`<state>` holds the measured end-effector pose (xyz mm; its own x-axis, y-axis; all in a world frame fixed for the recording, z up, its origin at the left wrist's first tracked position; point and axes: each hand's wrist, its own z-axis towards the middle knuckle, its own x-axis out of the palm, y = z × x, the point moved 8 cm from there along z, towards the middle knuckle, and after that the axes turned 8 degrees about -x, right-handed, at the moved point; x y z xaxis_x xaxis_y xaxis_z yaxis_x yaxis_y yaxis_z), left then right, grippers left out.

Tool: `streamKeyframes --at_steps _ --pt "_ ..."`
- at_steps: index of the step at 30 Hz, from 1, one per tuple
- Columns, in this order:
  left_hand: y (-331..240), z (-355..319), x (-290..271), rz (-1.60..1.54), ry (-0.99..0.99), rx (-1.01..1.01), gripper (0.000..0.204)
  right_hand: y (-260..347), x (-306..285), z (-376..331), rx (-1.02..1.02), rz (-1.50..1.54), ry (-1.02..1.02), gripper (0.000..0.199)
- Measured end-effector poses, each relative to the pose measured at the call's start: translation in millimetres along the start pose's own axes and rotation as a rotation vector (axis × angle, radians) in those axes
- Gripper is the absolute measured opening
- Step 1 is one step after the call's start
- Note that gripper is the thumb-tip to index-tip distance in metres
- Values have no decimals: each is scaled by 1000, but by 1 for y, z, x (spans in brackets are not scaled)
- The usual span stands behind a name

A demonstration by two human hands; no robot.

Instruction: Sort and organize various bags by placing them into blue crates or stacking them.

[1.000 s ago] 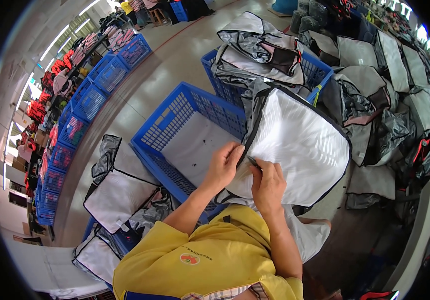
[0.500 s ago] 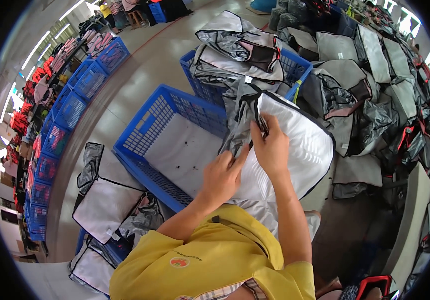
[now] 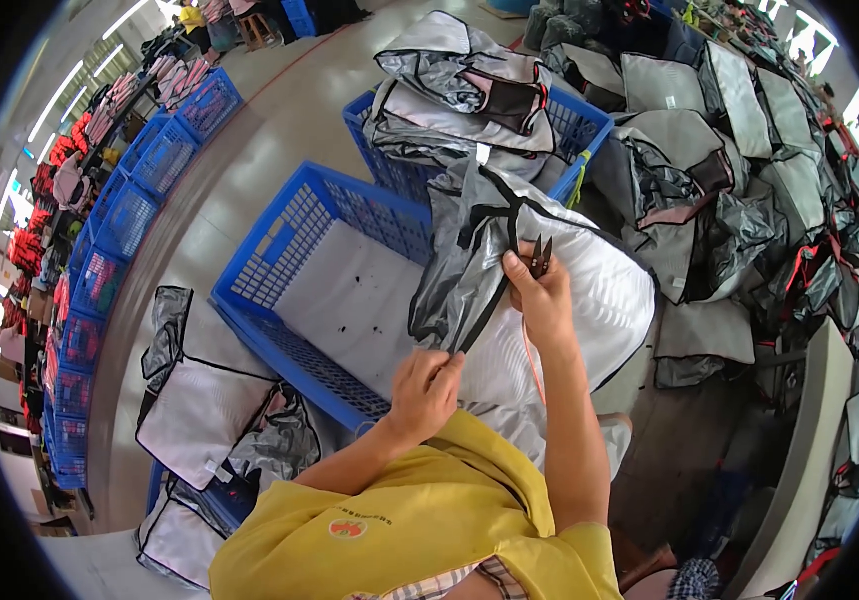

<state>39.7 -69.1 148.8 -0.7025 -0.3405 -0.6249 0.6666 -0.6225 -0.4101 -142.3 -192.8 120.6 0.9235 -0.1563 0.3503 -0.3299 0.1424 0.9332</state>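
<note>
The right hand is closed on small thread snips and the black strap of a grey-and-white bag above the blue crate; the left hand pinches that strap lower down; a slack strap could make the blades nick the fabric.

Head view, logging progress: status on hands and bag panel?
Left hand pinching black strap. Right hand gripping small snips and silver-white bag panel. Blue crate directly beneath, nothing blocking.
</note>
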Motion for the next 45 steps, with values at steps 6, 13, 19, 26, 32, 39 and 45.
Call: streamKeyframes --at_steps 6,13,19,26,32,39,45 --pt "-5 -2 -2 20 -3 2 19 1 -53 -38 -34 156 -106 31" --pt "-7 -4 2 7 25 -13 18 -33 -152 -131 -92 254 -328 43" --pt "46 51 19 -14 154 -312 20 -104 -202 -204 58 382 -685 48" --pt "138 163 53 -494 129 -750 26 -135 -218 -231 211 72 -668 50" --pt "154 203 64 -586 185 -818 32 -135 -207 -227 245 4 -596 45" --pt "156 220 86 -473 226 -783 40 -132 -217 -240 291 -114 -631 46" --pt "177 225 82 -546 276 -794 40 -145 -213 -227 266 -123 -625 44"
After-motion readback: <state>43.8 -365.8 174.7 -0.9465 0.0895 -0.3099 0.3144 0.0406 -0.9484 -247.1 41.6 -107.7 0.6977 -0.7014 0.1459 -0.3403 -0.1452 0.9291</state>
